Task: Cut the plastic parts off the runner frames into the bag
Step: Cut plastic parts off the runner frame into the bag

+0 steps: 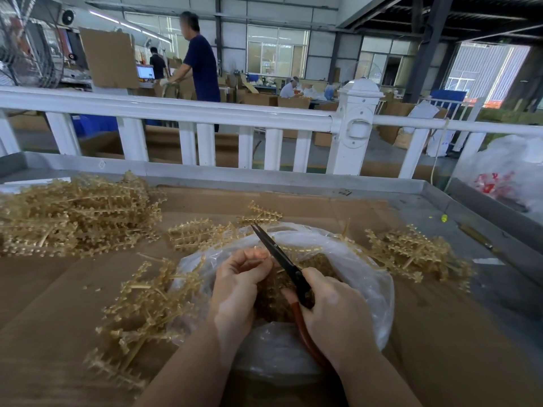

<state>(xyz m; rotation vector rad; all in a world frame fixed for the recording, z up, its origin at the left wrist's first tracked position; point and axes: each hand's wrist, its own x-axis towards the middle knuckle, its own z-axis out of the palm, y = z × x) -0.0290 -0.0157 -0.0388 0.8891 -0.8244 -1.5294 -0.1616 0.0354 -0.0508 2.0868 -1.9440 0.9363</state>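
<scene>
Right hand clamped on scissors, blades together. Left hand pinching runner frame over bag. Loose frames at 10 o'clock.

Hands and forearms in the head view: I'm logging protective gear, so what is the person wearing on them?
Nothing visible: the left hand and right hand are bare, without gloves, rings or watch. Both forearms are uncovered to the frame's bottom edge; no sleeve shows.
</scene>
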